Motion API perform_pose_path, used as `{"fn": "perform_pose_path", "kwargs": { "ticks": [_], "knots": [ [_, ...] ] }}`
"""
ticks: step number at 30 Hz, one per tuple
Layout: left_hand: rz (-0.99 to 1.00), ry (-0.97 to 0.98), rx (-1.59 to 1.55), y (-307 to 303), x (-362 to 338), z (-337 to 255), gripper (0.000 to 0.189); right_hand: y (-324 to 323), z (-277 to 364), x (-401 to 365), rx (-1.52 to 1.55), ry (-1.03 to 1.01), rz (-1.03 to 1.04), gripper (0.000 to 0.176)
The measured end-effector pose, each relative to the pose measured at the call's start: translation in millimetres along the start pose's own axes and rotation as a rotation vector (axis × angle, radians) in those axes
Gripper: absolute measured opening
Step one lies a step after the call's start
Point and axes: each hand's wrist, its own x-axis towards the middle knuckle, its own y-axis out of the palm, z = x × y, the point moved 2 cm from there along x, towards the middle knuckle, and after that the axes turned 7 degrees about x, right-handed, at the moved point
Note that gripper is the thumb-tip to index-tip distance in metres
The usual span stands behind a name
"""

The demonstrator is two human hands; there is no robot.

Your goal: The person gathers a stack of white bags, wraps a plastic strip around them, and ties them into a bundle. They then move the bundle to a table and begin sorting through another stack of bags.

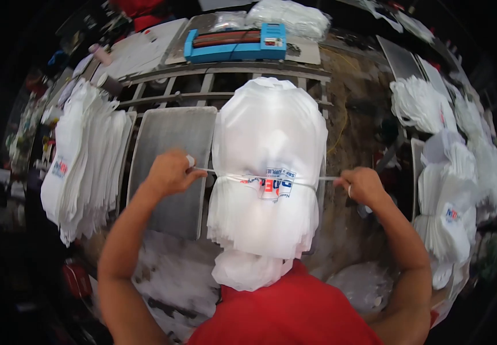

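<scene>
Your left hand (173,171) pinches one end of the white strip (327,178), your right hand (363,185) the other, on opposite sides of the stack of white bags (268,126) at frame centre; this spacing seemingly tensions the strip around the stack's narrowed middle.

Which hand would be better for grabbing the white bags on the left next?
Probably the left hand: it's nearer that left pile, while the right hand is across the middle bundle. Both hold the white strip, though.

white bags (268,132), red-and-blue lettering (279,185)
</scene>
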Motion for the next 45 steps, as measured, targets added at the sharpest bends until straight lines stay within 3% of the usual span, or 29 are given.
{"fn": "perform_pose_path", "kwargs": {
  "ticks": [1, 2, 3, 4, 5, 7, 9, 11, 13, 15, 17, 19, 20, 22, 26, 29, 32, 34, 37, 39, 40, 42, 45],
  "knots": [
    [0.079, -0.106, 0.04, 19, -3, 10, 0.029, 12, -8, 3, -0.071, 0.046, -0.144, 0.03],
    [0.076, -0.078, 0.032, 36, -8, 16, 0.029, 22, -18, 5, -0.153, 0.087, -0.282, 0.031],
    [0.126, -0.218, -0.021, 56, -19, 24, 0.033, 37, -29, 4, -0.141, 0.129, -0.327, 0.037],
    [0.189, -0.357, -0.074, 78, -30, 30, 0.038, 63, -33, 2, -0.134, 0.158, -0.319, 0.037],
    [0.192, -0.34, -0.08, 102, -32, 33, 0.038, 85, -42, 6, -0.092, 0.294, -0.313, 0.035],
    [0.194, -0.539, -0.141, 160, -44, 29, 0.047, 132, -51, 15, 0.006, 0.535, -0.306, 0.032],
    [0.06, -0.69, -0.356, 215, -42, 30, 0.051, 172, -47, 44, 0.146, 0.669, -0.378, 0.03],
    [0.105, -1.025, -0.727, 260, -29, 32, 0.051, 205, -63, 62, 0.226, 0.698, -0.431, 0.031],
    [0.216, -1.289, -1.387, 257, -6, -3, 0.051, 231, -92, 69, 0.605, 0.893, -0.428, 0.04],
    [0.269, -1.351, -1.753, 264, 10, -22, 0.05, 231, -93, 74, 0.63, 0.929, -0.454, 0.04],
    [0.244, -1.338, -1.9, 274, 16, -24, 0.049, 230, -93, 74, 0.649, 0.964, -0.467, 0.04],
    [0.228, -1.306, -1.976, 275, 15, -25, 0.047, 241, -91, 74, 0.996, 1.031, -0.57, 0.039],
    [0.21, -1.276, -2.013, 274, 15, -26, 0.047, 246, -91, 72, 0.993, 1.021, -0.576, 0.039],
    [0.161, -1.211, -2.086, 262, 16, -28, 0.046, 251, -85, 74, 1.382, 0.9, -0.644, 0.036],
    [-0.007, -0.976, -2.189, 220, 32, -34, 0.045, 198, -30, 66, 1.461, 0.859, -0.776, 0.034],
    [-0.151, -0.716, -2.212, 167, 63, -25, 0.044, 155, -22, 77, 1.304, 0.67, -0.902, 0.035],
    [-0.278, -0.409, -2.143, 93, 102, 6, 0.044, 48, 2, 94, 1.225, 0.391, -0.949, 0.035],
    [-0.334, -0.211, -2.042, 35, 121, 29, 0.044, -33, 21, 98, 1.364, -0.028, -0.739, 0.028],
    [-0.379, 0.044, -1.78, -42, 133, 60, 0.045, -150, 81, 92, 1.388, -0.347, -0.629, 0.025],
    [-0.365, 0.187, -1.36, -72, 127, 70, 0.046, -194, 118, 82, 1.373, -0.445, -0.624, 0.024],
    [-0.623, 0.363, -0.452, -86, 116, 69, 0.051, -196, 130, 76, 1.368, -0.453, -0.621, 0.023],
    [-0.497, 0.367, -0.082, -64, 90, 67, 0.046, -178, 140, 67, 1.378, -0.402, -0.618, 0.022],
    [-0.387, 0.482, -0.179, 1, 32, 40, 0.042, -72, 102, 59, 1.391, -0.083, -0.545, 0.021]
  ]
}}
